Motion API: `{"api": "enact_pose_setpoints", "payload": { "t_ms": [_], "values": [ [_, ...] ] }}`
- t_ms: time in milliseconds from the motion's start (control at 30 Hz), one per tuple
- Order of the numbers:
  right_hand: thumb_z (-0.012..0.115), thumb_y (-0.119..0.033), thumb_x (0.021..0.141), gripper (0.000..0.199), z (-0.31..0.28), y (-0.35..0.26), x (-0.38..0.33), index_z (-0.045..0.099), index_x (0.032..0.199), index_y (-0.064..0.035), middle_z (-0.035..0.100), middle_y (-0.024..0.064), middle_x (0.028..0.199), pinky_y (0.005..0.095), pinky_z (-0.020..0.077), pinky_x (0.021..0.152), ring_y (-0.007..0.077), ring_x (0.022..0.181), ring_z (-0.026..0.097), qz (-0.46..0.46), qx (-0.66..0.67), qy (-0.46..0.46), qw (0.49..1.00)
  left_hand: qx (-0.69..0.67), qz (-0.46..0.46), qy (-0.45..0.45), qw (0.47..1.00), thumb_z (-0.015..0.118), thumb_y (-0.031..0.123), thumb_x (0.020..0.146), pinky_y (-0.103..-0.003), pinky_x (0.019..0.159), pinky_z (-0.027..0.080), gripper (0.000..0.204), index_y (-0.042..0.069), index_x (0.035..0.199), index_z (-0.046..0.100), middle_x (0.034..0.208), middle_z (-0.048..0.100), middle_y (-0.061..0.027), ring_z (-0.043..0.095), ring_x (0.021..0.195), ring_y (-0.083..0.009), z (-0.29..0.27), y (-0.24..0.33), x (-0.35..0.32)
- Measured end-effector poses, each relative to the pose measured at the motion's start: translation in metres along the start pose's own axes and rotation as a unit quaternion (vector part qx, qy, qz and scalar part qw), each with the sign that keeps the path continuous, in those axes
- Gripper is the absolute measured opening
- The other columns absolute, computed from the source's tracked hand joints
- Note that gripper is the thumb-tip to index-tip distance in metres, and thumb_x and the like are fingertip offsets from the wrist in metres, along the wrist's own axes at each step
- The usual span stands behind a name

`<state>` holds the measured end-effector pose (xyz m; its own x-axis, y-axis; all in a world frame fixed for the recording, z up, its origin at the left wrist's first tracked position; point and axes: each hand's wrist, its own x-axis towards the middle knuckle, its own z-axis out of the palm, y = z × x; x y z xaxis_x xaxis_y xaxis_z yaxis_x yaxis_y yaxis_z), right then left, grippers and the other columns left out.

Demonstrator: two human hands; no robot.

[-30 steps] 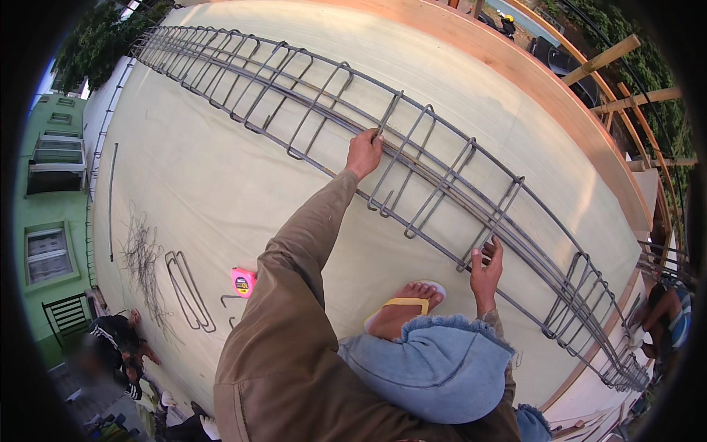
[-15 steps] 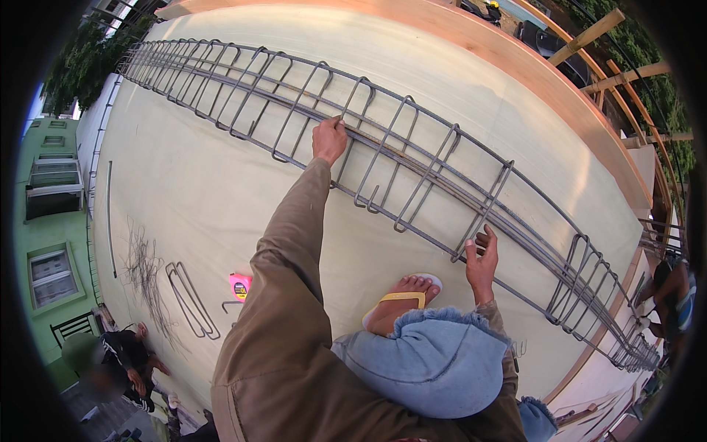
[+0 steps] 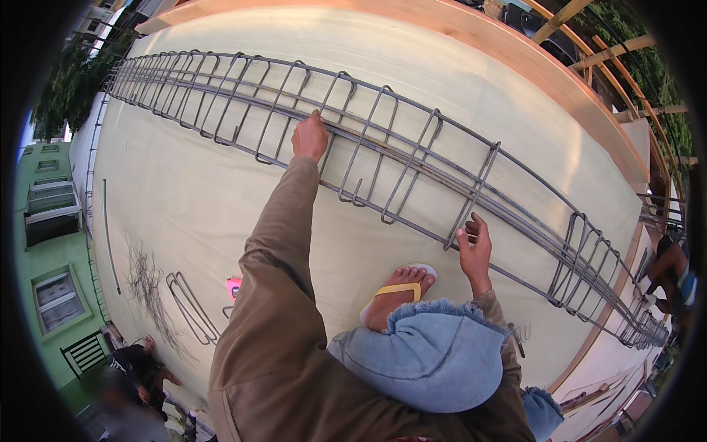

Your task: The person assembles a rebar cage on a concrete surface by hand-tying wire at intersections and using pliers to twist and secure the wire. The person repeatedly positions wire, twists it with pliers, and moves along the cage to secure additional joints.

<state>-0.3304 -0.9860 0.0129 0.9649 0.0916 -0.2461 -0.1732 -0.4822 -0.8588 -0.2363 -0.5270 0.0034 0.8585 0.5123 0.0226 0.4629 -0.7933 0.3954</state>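
A long rebar cage (image 3: 383, 151) of lengthwise steel bars and rectangular stirrups runs from the far left to the near right. My left hand (image 3: 310, 138), arm stretched forward, is closed on a lengthwise bar in the middle of the cage, beside a stirrup. The fingers partly hide what they grip. My right hand (image 3: 476, 249) is raised at the cage's near side, close by another stirrup (image 3: 479, 184). Its fingers are half curled, with the thumb apart and nothing visible between them. Whether its fingertips touch the steel I cannot tell.
Left on the pale panel surface (image 3: 206, 221) lie a pink tape measure (image 3: 233, 286), loose bent stirrups (image 3: 188, 306), tangled thin wire (image 3: 143, 283) and a straight bar (image 3: 110, 236). My sandalled foot (image 3: 398, 295) stands below the cage. Other people are at lower left (image 3: 140, 376) and far right (image 3: 670, 276).
The view has shifted, so the cage and my hands appear further left. My left hand keeps its grip on the bar. The right hand's fingers have shifted slightly beside the stirrup.
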Motion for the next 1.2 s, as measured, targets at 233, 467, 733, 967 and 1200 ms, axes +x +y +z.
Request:
{"api": "enact_pose_setpoints", "payload": {
  "t_ms": [233,467,733,967,1200],
  "values": [
    [0.072,-0.03,0.093,0.061,0.002,-0.003,0.0,0.051,0.142,-0.0008,0.066,0.0209,0.121,0.0432,0.0509,0.092,0.0298,0.108,0.065,-0.009,0.0,0.008,1.0,-0.041,0.169,-0.018,0.985,0.054,0.024,0.102,-0.059,0.076,0.051,0.046,-0.004,0.138,0.052,0.094,0.072,-0.0261,0.068,0.087,-0.0505,0.008,0.052,-0.071],
    [0.072,-0.03,0.093,0.058,0.001,-0.004,0.0,0.053,0.14,-0.0008,0.066,0.0198,0.121,0.0434,0.0503,0.093,0.029,0.108,0.065,-0.005,-0.006,-0.005,1.0,-0.09,0.059,-0.093,0.99,0.052,0.017,0.102,-0.057,0.071,0.052,0.038,0.005,0.137,0.058,0.089,0.071,-0.0249,0.068,0.083,-0.0473,0.018,0.056,-0.084],
    [0.071,-0.026,0.093,0.045,0.003,0.003,-0.001,0.061,0.128,0.0011,0.07,0.0152,0.113,0.039,0.0534,0.088,0.0255,0.1,0.067,-0.014,0.005,-0.02,1.0,-0.061,0.058,-0.053,0.995,0.054,0.014,0.101,-0.054,0.067,0.051,0.039,0.008,0.14,0.058,0.08,0.069,-0.0225,0.067,0.076,-0.0438,0.023,0.051,-0.081],
    [0.069,-0.019,0.092,0.037,-0.001,-0.002,0.006,0.061,0.121,0.0018,0.071,0.0172,0.108,0.0377,0.0539,0.086,0.0271,0.098,0.069,0.007,0.052,-0.062,0.997,-0.112,0.048,-0.024,0.992,0.056,0.012,0.1,-0.053,0.071,0.051,0.037,0.008,0.136,0.064,0.082,0.069,-0.0249,0.068,0.079,-0.0444,0.029,0.048,-0.082],
    [0.068,-0.015,0.092,0.028,-0.001,-0.013,0.013,0.056,0.112,0.0013,0.069,0.0166,0.104,0.0399,0.0539,0.083,0.0266,0.094,0.068,0.055,0.024,-0.12,0.991,0.052,0.198,0.171,0.964,0.06,0.018,0.1,-0.046,0.087,0.047,0.045,0.009,0.143,0.057,0.105,0.068,-0.0151,0.062,0.098,-0.0352,0.013,0.07,-0.11]
  ]
}}
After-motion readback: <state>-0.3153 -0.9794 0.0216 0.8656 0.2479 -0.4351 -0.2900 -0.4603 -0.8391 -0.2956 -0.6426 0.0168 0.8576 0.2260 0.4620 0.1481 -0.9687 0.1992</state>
